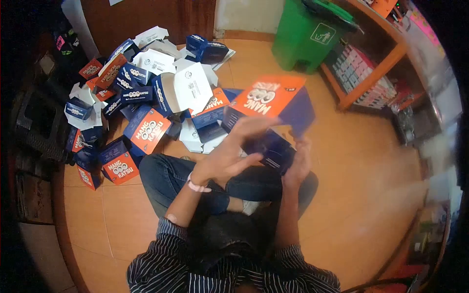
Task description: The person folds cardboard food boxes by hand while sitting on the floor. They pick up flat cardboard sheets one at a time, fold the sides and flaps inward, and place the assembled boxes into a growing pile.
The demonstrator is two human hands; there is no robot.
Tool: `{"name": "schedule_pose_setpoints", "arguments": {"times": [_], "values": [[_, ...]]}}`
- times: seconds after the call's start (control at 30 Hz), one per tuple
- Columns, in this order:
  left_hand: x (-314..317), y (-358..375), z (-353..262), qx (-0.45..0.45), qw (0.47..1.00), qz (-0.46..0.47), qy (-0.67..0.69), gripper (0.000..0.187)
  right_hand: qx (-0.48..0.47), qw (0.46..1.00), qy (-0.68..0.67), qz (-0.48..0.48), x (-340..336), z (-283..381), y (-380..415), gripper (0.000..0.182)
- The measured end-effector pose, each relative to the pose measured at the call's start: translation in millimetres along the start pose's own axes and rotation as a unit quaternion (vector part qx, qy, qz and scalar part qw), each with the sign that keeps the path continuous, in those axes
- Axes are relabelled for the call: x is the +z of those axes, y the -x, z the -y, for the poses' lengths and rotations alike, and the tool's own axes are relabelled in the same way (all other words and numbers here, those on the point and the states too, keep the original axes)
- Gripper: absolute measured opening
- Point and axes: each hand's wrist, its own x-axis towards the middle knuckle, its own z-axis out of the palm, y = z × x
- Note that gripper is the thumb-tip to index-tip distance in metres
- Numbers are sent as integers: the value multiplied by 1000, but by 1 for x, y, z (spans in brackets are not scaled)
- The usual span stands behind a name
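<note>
An orange and blue cardboard food box [266, 97] with white lettering is held up over my crossed legs, its orange panel raised and slightly blurred. My right hand [298, 163] grips the box's right side near the bottom, fingers partly hidden behind it. Against the left side of the same box is my left hand [227, 154], thumb stretched out and apart from the fingers, which lie by the lower edge of the orange panel. A pink band [198, 187] circles my left wrist.
To the left, a heap of similar folded boxes [146, 128] covers the floor. A green bin [305, 36] stands at the back, beside a wooden shelf [373, 58] with stacked packs. A brown door [146, 22] is behind the heap.
</note>
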Motion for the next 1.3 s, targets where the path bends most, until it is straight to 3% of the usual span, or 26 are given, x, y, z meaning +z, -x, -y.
{"name": "schedule_pose_setpoints", "arguments": {"times": [0.03, 0.07, 0.1, 0.13, 0.23, 0.27, 0.33, 0.37, 0.4, 0.47, 0.5, 0.53, 0.57, 0.6, 0.63, 0.67, 0.73, 0.8, 0.9, 0.93, 1.0, 1.07, 1.2, 1.3], "values": [[-8, 16, 17, 19, 998, -30, 49, 69, 84, 991, -83, -57, -4, -3, 0, 27], [-13, 20, 18, 28, 990, -132, 44, 75, 168, 965, -165, -112, -11, -7, 1, 28], [-17, 25, 19, -25, 964, -264, -4, 78, 205, 952, -213, -82, -25, -17, 5, 34], [-26, 29, 23, -65, 946, -296, -113, 82, 203, 951, -217, -82, -22, -15, 4, 34], [-34, 37, 29, -139, 963, -232, -10, 82, 276, 870, -380, -149, -10, -6, 1, 37], [-33, 36, 23, -143, 962, -234, -10, 82, 280, 870, -379, -148, -13, -13, 6, 37], [-32, 34, 16, -248, 949, -190, -53, 72, 328, 834, -391, -211, -25, -42, 19, 35], [-28, 40, 34, -175, 958, -195, -113, 64, 346, 822, -396, -219, -26, -46, 23, 34], [-29, 49, 44, -191, 956, -210, -73, 50, 343, 823, -400, -213, -30, -53, 27, 34], [-37, 52, 28, -213, 959, -163, -96, 32, 298, 876, -341, -168, -31, -56, 27, 34], [-37, 54, 16, -213, 958, -166, -99, 32, 243, 936, -173, -186, -26, -50, 24, 31], [-38, 53, 2, -189, 952, -124, -204, 26, 244, 936, -175, -184, -25, -41, 23, 31], [-38, 52, -9, -161, 935, -81, -306, 20, 195, 962, -13, -192, -26, -35, 21, 29], [-37, 54, -20, -161, 934, -80, -308, 20, 142, 958, 150, -197, -29, -32, 23, 28], [-36, 57, -31, -183, 926, -119, -308, 18, 102, 974, 161, -121, -37, -31, 25, 20], [-36, 63, -38, -204, 916, -156, -308, 15, 105, 974, 159, -124, -35, -19, 28, 20], [-44, 74, -39, -180, 912, -143, -338, 12, 2, 930, 364, -57, -33, 7, 32, 14], [-45, 79, -43, -62, 890, -49, -449, 16, 21, 933, 347, -91, -37, 8, 38, 13], [-19, 76, -50, -47, 889, 83, -447, 20, 51, 941, 307, 132, -29, 28, 39, 17], [-11, 81, -44, -44, 898, 118, -422, 17, 54, 942, 307, 128, -25, 26, 44, 17], [4, 93, -34, -65, 923, 134, -355, 13, 181, 929, 157, 282, -21, 16, 52, 18], [9, 97, -30, -87, 934, 141, -317, 9, 204, 925, 85, 308, -24, 9, 58, 21], [7, 108, -23, -273, 941, 128, -155, 13, 269, 908, -63, 314, -33, 0, 69, 31], [3, 107, -22, -275, 943, 114, -149, 14, 208, 908, 107, 348, -26, 9, 63, 36]]}}
